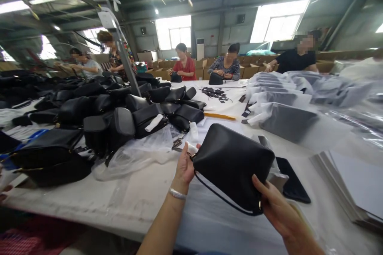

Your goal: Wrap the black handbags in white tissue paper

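A black handbag (231, 163) with a thin strap hangs tilted over the near part of the table, held between my two hands. My left hand (186, 165), with a silvery band at the wrist, grips the bag's left end beside a small metal ring. At the bag's lower right side, my right hand (272, 199) grips it with the thumb on the front face; its other fingers are mostly hidden behind. A brown-black tag (177, 143) lies left of my left hand. Just right of the bag, a dark phone-like slab (293, 181) rests on the table.
Many black bags (122, 125) are heaped on the left. Bags in translucent wrapping (287, 121) stand in a row at right, with a stack of pale sheets (356, 183) nearer. Dark tags (216, 93) and a yellow strip (220, 116) lie mid-table. Several people work beyond.
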Motion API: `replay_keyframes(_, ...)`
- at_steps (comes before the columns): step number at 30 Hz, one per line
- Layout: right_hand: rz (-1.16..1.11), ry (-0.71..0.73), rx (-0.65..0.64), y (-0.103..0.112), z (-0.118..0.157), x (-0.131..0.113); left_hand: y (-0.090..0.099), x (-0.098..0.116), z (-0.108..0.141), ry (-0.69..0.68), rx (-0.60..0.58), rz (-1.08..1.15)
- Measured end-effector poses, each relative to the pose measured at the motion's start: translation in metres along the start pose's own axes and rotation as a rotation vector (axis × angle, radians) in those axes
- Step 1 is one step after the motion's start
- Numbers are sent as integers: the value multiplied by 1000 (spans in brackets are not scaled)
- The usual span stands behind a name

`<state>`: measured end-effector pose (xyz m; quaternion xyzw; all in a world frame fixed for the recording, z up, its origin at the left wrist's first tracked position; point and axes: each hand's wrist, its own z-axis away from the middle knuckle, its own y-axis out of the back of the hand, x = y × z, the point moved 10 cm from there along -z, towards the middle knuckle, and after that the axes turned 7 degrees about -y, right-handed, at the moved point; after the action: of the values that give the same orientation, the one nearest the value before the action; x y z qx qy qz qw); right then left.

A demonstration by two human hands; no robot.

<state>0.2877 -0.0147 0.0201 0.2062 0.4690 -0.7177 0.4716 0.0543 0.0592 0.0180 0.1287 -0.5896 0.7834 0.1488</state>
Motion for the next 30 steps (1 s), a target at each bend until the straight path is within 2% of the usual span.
replay_keyframes(2, 5, -30, -22, 0, 3, 1, 6, 10, 4, -63, 57, -11)
replay_keyframes(5, 31, -59, -28, -1, 2, -2, 10, 31, 18, -193, 65, -121)
replay_keyframes(8, 68, -44, -49, -9, -7, -7, 8, 54, 33, -321, 12, -421)
replay_keyframes(11, 97, 31, -87, -18, -24, -15, 9, 70, 36, -373, -6, -723)
replay_keyframes(13, 105, 60, -41, -14, -39, -18, 11, 79, 33, -402, -6, -893)
replay_keyframes(16, 107, 41, 79, 5, -62, -15, 17, 89, 25, -430, -27, -1044)
replay_keyframes(20, 144, 29, 92, 19, -80, -9, 46, 95, 18, -359, 34, -1052)
replay_keyframes(24, 163, 64, 63, 18, -84, -6, 79, 100, 17, -258, 159, -969)
replay_keyframes(28, 222, 106, 88, 16, -89, -7, 93, 109, 16, -280, 224, -939)
replay_keyframes(30, 345, 156, 145, 18, -90, -14, 98, 120, 18, -350, 295, -951)
